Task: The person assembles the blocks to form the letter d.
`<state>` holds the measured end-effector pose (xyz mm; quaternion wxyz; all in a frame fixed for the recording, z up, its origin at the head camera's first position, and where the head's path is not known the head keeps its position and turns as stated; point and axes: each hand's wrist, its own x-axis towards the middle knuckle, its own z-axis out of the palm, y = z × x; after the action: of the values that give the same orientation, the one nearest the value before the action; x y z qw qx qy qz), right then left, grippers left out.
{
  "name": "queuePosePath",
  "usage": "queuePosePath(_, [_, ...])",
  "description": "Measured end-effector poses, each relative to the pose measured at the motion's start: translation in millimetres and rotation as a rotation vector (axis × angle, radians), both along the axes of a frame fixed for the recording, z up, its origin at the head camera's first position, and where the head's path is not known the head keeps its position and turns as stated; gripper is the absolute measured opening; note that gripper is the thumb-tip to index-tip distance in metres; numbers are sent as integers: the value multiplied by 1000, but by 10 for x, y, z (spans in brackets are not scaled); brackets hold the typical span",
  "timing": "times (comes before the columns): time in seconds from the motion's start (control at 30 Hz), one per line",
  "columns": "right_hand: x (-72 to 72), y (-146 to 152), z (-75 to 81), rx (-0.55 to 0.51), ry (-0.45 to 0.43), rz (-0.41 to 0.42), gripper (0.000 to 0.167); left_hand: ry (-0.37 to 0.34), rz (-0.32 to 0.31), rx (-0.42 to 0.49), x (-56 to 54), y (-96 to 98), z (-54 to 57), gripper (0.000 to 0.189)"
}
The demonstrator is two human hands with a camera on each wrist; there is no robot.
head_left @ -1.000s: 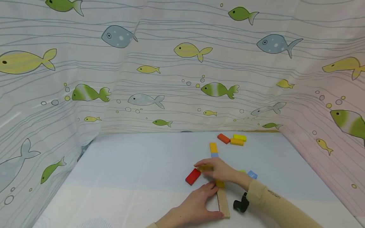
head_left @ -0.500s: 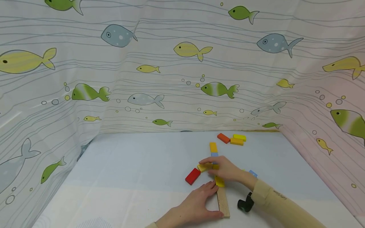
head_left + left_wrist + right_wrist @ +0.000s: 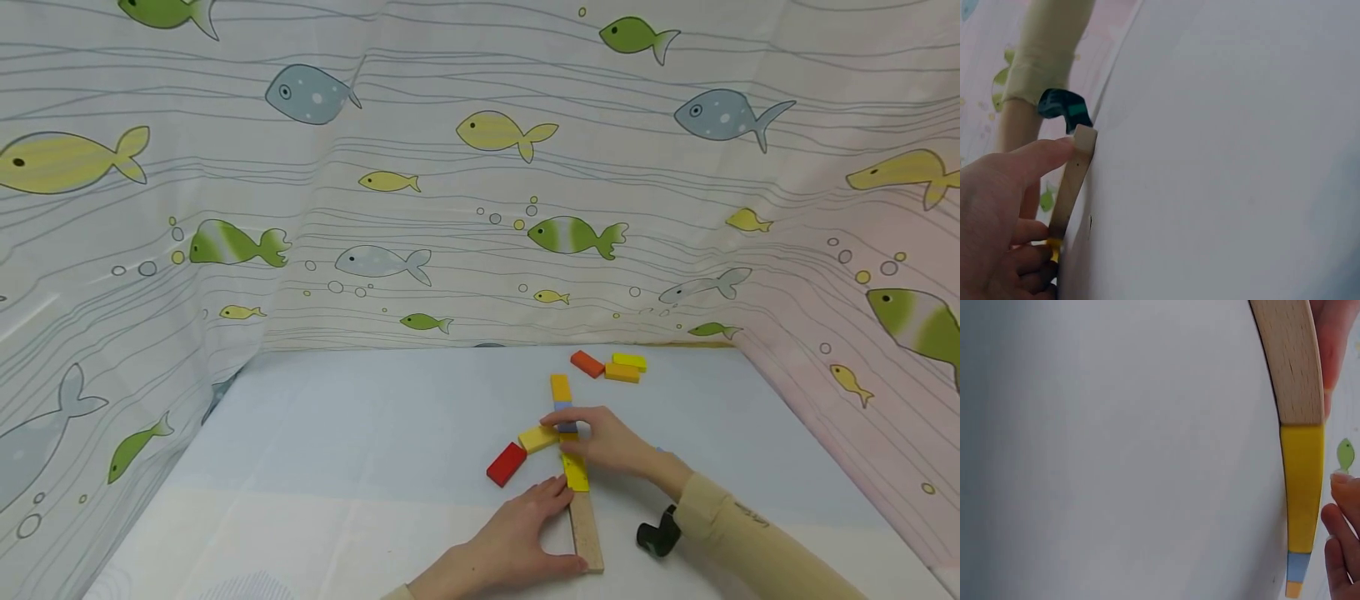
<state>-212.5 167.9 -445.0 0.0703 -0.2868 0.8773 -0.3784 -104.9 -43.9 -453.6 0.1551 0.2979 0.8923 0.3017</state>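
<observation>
In the head view, a row of blocks runs away from the person. It has a bare wooden block (image 3: 587, 533), a yellow block (image 3: 576, 472), a blue block and an orange block (image 3: 561, 387). My left hand (image 3: 517, 533) touches the wooden block's left side, thumb by the near end, fingertips by the far end. Over the row's middle hovers my right hand (image 3: 607, 442), thumb and fingers parted, partly covering the blue block (image 3: 1298, 567). Left of the row lie a loose pale-yellow block (image 3: 538, 439) and a red block (image 3: 507, 464), corners meeting. Nothing shows between the right fingers (image 3: 1341, 512).
At the table's back lie an orange-red block (image 3: 587, 363), a yellow block (image 3: 629, 362) and an orange block (image 3: 622, 373). A black device (image 3: 660, 533) hangs at the right wrist. Fish-patterned curtain (image 3: 420, 125) surrounds the table.
My right hand has let go of the pale-yellow block and shifted right over the row. That block now lies fully in sight beside the red one. My left hand has stayed put.
</observation>
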Motion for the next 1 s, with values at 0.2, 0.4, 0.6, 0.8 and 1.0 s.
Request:
queuePosePath(0.2, [-15,87,9,7,-8,-23,40,7,2,-10,9,0,2,79])
queuePosePath(0.4, [-34,155,24,16,-5,-84,42,14,-2,-18,10,1,0,79])
queuePosePath(0.6, [-60,223,13,1,-16,-138,42,13,-2,-20,6,5,-2,79])
queuePosePath(0.8, [-106,301,-18,12,-11,-179,41,0,5,-20,0,6,-13,79])
queuePosePath(1.0, [-149,382,-3,21,12,-214,41,-23,15,-13,-3,10,-20,78])
